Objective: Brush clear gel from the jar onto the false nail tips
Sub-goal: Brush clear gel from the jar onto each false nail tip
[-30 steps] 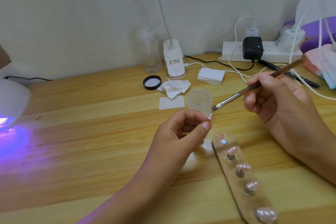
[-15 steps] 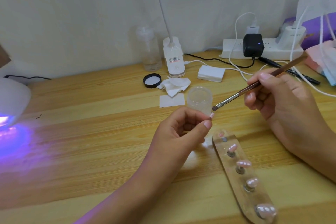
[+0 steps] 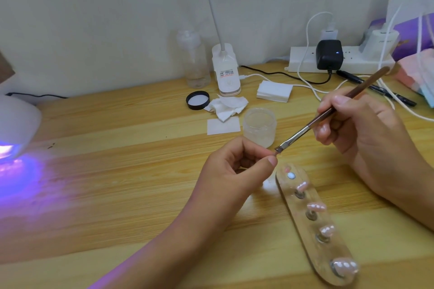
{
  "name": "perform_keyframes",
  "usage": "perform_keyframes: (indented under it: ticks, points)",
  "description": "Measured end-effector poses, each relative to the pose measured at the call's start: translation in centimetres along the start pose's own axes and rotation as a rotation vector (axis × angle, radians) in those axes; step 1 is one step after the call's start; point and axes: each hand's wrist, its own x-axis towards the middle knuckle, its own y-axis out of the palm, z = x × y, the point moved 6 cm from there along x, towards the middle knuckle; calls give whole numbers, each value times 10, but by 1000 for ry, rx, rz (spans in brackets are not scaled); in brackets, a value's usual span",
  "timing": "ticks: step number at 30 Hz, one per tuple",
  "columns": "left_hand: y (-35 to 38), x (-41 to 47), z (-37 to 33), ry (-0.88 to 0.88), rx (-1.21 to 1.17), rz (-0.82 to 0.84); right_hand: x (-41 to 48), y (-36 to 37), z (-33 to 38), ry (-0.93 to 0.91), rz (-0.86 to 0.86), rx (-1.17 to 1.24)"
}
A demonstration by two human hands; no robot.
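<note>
My left hand pinches a small false nail tip between thumb and forefinger, just in front of the open jar of clear gel. My right hand grips a brown-handled brush, and its flat bristles touch the pinched tip. A clear oblong holder lies on the wooden table at lower right, with several pink nail tips standing on pegs along it. One peg near its top end is bare.
A lit UV lamp glows purple at the left edge. Behind the jar lie its black lid, crumpled wipes, a pad stack, a clear bottle and a desk lamp base. A power strip with cables sits at back right.
The brush tip has come down and left until it touches the nail tip in my left hand. The left hand has stayed in about the same place.
</note>
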Motion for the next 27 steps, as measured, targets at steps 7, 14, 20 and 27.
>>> perform_keyframes:
  ticks: [7, 14, 20, 27]
  points:
    - [1, 1, 0, 6, -27, 3, 1, -3, -1, -20, -42, -62]
    - [1, 3, 1, 39, -96, 17, 6, -7, -5, 44, -96, 120]
    - [1, 2, 3, 36, -105, 15, 4, -1, -3, 45, -28, 115]
    - [1, 1, 0, 34, -90, 7, 2, 3, -2, 28, -3, 81]
